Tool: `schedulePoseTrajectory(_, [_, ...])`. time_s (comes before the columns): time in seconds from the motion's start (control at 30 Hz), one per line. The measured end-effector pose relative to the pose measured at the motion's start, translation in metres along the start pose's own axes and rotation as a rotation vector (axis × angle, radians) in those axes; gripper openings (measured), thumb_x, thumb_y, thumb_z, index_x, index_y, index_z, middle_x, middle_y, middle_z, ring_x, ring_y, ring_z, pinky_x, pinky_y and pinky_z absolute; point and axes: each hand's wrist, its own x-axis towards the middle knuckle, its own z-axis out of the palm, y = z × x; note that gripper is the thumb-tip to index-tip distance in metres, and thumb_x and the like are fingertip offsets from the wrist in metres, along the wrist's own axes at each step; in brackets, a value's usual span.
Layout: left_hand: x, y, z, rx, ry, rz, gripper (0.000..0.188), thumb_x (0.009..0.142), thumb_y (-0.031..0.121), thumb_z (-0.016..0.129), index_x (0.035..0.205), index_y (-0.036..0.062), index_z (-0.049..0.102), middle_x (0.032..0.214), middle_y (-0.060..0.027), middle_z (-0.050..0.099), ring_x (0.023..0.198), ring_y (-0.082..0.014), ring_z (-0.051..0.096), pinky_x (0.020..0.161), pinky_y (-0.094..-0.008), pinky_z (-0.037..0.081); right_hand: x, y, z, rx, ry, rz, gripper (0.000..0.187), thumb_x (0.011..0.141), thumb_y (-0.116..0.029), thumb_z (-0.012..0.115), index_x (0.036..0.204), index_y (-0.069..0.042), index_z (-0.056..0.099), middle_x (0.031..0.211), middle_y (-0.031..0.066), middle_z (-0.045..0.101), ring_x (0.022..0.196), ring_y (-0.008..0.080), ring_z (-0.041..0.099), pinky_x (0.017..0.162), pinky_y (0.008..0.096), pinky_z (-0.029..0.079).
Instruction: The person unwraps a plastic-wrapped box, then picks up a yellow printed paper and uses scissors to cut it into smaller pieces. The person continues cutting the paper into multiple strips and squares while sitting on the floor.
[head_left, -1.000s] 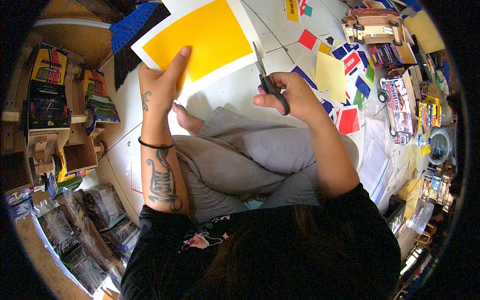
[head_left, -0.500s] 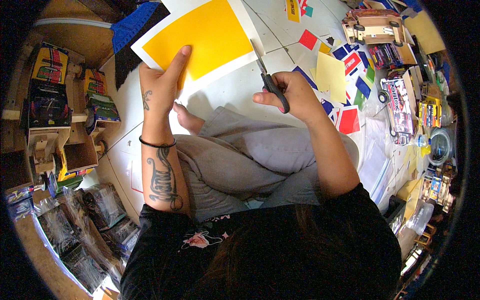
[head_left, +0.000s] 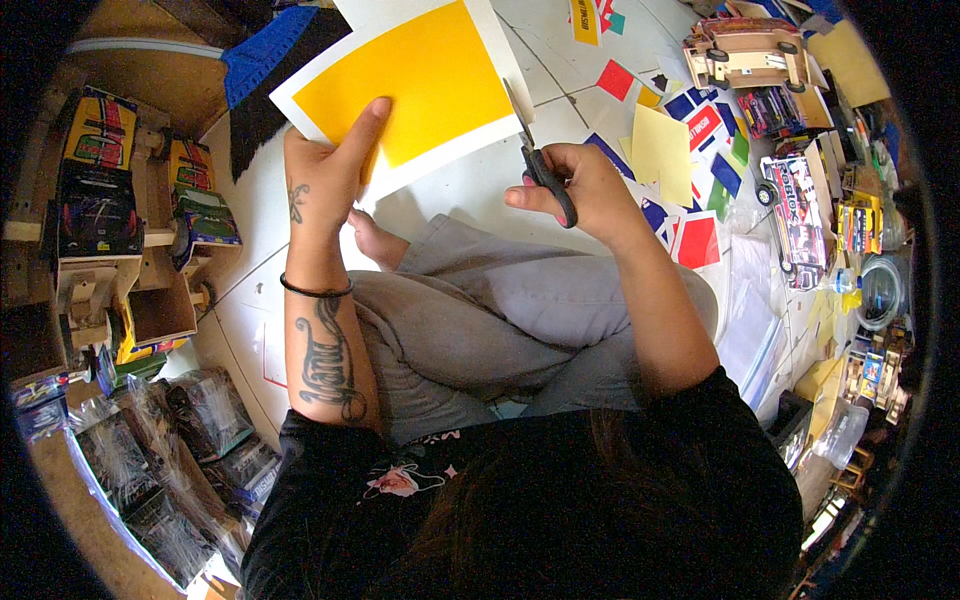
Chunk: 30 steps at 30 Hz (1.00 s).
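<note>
Yellow, white-bordered rectangular paper sheet (head_left: 430,85) is up over white floor tiles (head_left: 550,70), left hand (head_left: 325,165) pinching its lower-left side, right hand (head_left: 592,190) gripping black-handled metal scissors (head_left: 546,182) at its right edge, and it's probably super light and bendy, so hold the border gently.

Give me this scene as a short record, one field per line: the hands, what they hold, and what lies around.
Left hand: grips the sheet near its lower left
Right hand: holds the scissors
Sheet: yellow with a white border
Scissors: dark handles, blades at the sheet's right border
Floor: white tiles
On the right: scraps in red, blue, green and pale yellow
On the left: toy trucks of wood, with printed panels
</note>
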Motion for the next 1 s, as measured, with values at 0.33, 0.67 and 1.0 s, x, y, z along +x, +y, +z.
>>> schedulePoseTrajectory(0.33, [0.0003,-0.0005,-0.0017,0.023,-0.047,-0.038,0.027,0.080,0.008,0.066,0.103,-0.0048,0.058,0.095,-0.0104,0.064,0.081,-0.0156,0.063,0.071,-0.0247,0.050,-0.0018,-0.0024,0.0005,-0.001,0.018,0.010,0.048,0.060,-0.048,0.078,0.062,-0.005,0.057,0.049,-0.0016,0.045,0.047,0.0088,0.043,0.046,0.0229,0.032])
schedulePoseTrajectory(0.67, [-0.0003,-0.0006,-0.0006,-0.015,-0.057,-0.069,0.027,0.080,0.007,0.066,0.102,-0.0050,0.058,0.094,-0.0115,0.064,0.080,-0.0165,0.063,0.070,-0.0251,0.050,-0.0004,0.0009,0.0029,-0.008,0.035,0.020,0.048,0.061,-0.048,0.077,0.065,-0.004,0.059,0.052,0.0001,0.050,0.051,0.0100,0.047,0.051,0.0226,0.037])
schedulePoseTrajectory(1.0, [-0.0008,-0.0001,0.0001,-0.003,-0.089,-0.073,0.029,0.079,0.007,0.067,0.103,-0.0060,0.057,0.095,-0.0116,0.064,0.080,-0.0165,0.062,0.070,-0.0253,0.050,0.0008,0.0025,0.0051,-0.027,0.066,0.044,0.048,0.060,-0.047,0.078,0.064,-0.004,0.059,0.053,0.0007,0.051,0.051,0.0101,0.047,0.051,0.0225,0.037])
